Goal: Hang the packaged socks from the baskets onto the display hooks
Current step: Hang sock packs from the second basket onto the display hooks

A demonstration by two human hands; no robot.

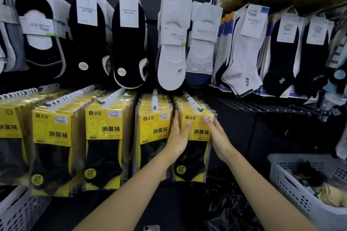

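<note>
Head view. Dark shop display wall; upper row hung with loose black and white socks. Lower row: five hooks (155,99) loaded with yellow packs (104,127), stacks deep. Left hand (178,136) and right hand (216,133) both spread flat, fingers extended, pressing either side of rightmost pack (199,131) already on its hook; nothing pinched. Basket (293,180) lower right holds few dark and yellow items; second basket (20,210) lower left, contents unseen. Judged: hanging mostly done, remainder in basket.

Yellow packs (197,137), black socks inside; grey perforated basket (293,184).
</note>
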